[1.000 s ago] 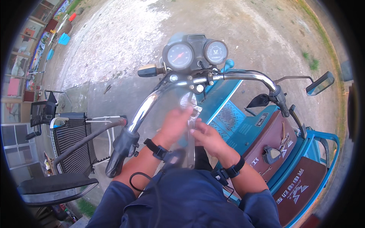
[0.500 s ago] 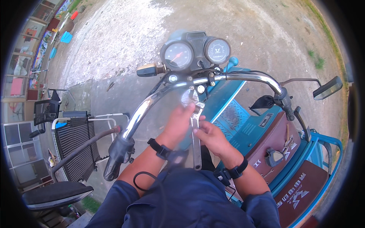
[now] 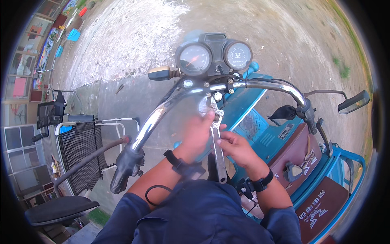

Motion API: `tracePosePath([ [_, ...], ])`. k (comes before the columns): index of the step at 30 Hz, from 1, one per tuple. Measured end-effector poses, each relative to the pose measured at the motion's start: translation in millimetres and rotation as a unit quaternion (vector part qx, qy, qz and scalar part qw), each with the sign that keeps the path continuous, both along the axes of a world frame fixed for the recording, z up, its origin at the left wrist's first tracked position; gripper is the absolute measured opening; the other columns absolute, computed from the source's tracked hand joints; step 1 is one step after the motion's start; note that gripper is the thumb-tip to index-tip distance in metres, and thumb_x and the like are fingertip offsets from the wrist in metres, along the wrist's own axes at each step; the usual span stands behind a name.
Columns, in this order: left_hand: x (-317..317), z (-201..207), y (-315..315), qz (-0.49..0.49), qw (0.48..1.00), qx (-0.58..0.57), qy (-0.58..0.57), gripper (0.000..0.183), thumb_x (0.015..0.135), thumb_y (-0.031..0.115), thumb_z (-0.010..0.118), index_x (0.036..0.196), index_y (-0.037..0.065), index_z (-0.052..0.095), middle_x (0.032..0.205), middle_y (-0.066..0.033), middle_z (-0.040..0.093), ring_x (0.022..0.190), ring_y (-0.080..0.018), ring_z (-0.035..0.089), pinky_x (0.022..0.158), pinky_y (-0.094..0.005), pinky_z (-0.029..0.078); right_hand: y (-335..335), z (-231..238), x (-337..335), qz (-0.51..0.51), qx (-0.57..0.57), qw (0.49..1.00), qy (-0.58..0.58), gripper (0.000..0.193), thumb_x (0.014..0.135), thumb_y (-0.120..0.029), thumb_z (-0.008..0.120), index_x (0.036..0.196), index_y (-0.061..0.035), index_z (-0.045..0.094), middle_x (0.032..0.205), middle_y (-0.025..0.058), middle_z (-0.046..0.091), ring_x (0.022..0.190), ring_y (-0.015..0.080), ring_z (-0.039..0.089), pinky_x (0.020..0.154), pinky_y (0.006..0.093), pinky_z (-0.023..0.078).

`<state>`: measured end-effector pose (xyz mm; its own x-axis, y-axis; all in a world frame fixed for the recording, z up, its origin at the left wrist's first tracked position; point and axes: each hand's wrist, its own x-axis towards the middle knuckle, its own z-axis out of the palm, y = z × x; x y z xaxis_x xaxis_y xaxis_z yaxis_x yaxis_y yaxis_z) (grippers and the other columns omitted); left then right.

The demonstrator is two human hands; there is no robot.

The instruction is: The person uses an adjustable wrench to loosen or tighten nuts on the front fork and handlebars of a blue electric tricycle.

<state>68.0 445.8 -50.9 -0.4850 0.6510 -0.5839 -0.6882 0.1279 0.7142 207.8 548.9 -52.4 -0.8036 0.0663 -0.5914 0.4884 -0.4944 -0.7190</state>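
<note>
An adjustable wrench [image 3: 218, 156] hangs head-up below the middle of the chrome handlebar [image 3: 159, 109]. Its jaws are just under the handlebar clamps; whether they grip a bolt I cannot make out. My left hand [image 3: 196, 132] is closed on the wrench near its head, thumb on the metal by the adjusting screw; its other fingers are blurred or hidden. My right hand [image 3: 239, 148] pinches the upper part of the handle from the right, fingers curled. The lower end of the handle sticks out free toward my body.
Two round gauges [image 3: 193, 59] sit above the handlebar. Mirrors stick out on both sides, the right mirror [image 3: 354, 102] farther away. The teal vehicle body [image 3: 264, 140] with brown seats [image 3: 323, 205] spreads at right. A black mesh chair [image 3: 80, 154] stands at left.
The handlebar, wrench and hands sit slightly farther right in the picture, as the view has shifted. Both hands keep their hold on the wrench, with little movement against it.
</note>
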Motion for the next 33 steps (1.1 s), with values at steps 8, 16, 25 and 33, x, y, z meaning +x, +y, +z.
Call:
tracePosePath([
  [8,-13,-1,-32,-0.099,0.988,-0.069,0.095,0.035,0.101,0.022,0.056,0.127,-0.001,0.052,0.113,-0.0094,0.064,0.101,-0.0179,0.065,0.081,-0.0326,0.057,53,16,-45,0.000,0.508,0.860,0.044,0.023,0.091,-0.023,0.068,0.099,-0.0011,0.067,0.088,0.0099,0.070,0.075,0.0176,0.067,0.064,0.0324,0.052],
  [16,-24,15,-79,-0.152,0.961,-0.106,0.205,0.038,0.101,0.022,0.057,0.131,0.001,0.050,0.115,-0.0079,0.064,0.098,-0.0149,0.064,0.081,-0.0319,0.057,28,2,-110,-0.040,0.699,0.710,0.075,0.022,0.083,-0.027,0.074,0.082,-0.0070,0.064,0.081,0.0121,0.065,0.074,0.0334,0.064,0.063,0.0434,0.051],
  [25,-33,27,-103,-0.133,0.965,-0.094,0.204,0.034,0.101,0.024,0.058,0.125,0.001,0.053,0.104,-0.0068,0.067,0.084,-0.0138,0.065,0.075,-0.0284,0.054,21,5,-108,-0.080,0.706,0.694,0.116,0.019,0.082,-0.022,0.073,0.086,-0.0072,0.063,0.084,0.0110,0.064,0.076,0.0333,0.065,0.064,0.0437,0.052],
  [33,-37,32,-110,-0.119,0.971,-0.079,0.191,0.033,0.101,0.022,0.057,0.125,0.000,0.053,0.103,-0.0069,0.067,0.084,-0.0137,0.066,0.076,-0.0280,0.054,25,-7,-112,-0.040,0.708,0.704,0.040,0.021,0.084,-0.023,0.072,0.092,-0.0061,0.063,0.096,0.0118,0.066,0.078,0.0322,0.065,0.067,0.0428,0.053],
])
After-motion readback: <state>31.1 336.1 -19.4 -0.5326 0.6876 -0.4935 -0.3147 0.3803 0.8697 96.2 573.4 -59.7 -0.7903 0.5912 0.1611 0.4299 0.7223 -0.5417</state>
